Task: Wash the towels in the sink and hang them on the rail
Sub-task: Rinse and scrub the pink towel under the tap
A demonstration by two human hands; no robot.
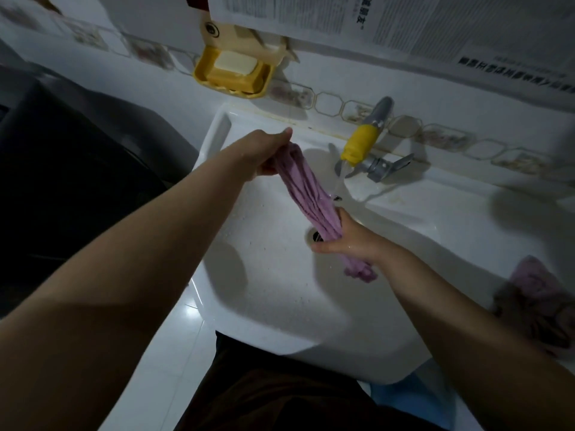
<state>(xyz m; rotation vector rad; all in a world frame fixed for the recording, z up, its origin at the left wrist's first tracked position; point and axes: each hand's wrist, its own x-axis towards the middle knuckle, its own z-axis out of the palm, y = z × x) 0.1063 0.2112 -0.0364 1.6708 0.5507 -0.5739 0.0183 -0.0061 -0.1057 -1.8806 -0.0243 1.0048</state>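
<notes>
A purple towel (306, 189), bunched into a long rope, stretches over the white sink (264, 275). My left hand (266, 150) grips its upper end near the sink's back rim. My right hand (345, 237) grips it low down, above the drain, and the towel's tail hangs out below this hand. Water runs from the tap (361, 147), which has a yellow spout cover, onto the towel's middle. A second purple towel (541, 300) lies crumpled on the sink's right ledge. No rail is in view.
A yellow soap dish (231, 73) with a bar of soap hangs on the tiled wall above the sink. A dark appliance (62, 157) stands to the left. Printed paper sheets (404, 23) hang on the wall at the top.
</notes>
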